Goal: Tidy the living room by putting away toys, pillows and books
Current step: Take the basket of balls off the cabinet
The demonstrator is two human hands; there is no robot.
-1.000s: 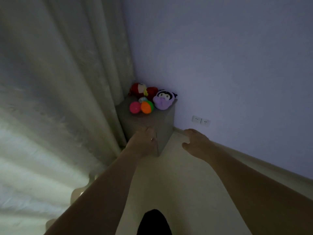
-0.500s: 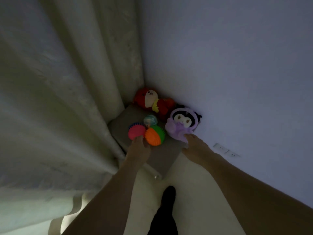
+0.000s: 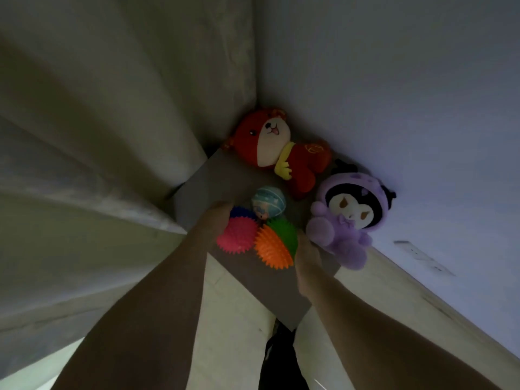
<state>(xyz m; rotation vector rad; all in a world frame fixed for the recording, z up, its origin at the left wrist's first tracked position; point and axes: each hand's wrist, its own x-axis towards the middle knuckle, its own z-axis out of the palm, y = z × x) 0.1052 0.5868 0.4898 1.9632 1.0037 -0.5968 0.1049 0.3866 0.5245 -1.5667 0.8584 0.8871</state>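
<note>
Two bare forearms reach forward. The left hand [image 3: 213, 220] touches the pink spiky ball [image 3: 237, 235]; the right hand [image 3: 306, 260] touches the orange-green spiky ball [image 3: 277, 246]. Whether either grips, I cannot tell. Both balls sit between the hands on a grey box [image 3: 281, 294], plush toys beyond.

Dim, bluish room light, soft motion blur on forearms, wide-angle stretch toward the edges.

head cam | looks steeply down | close over grey box [image 3: 270, 288] in corner
</note>
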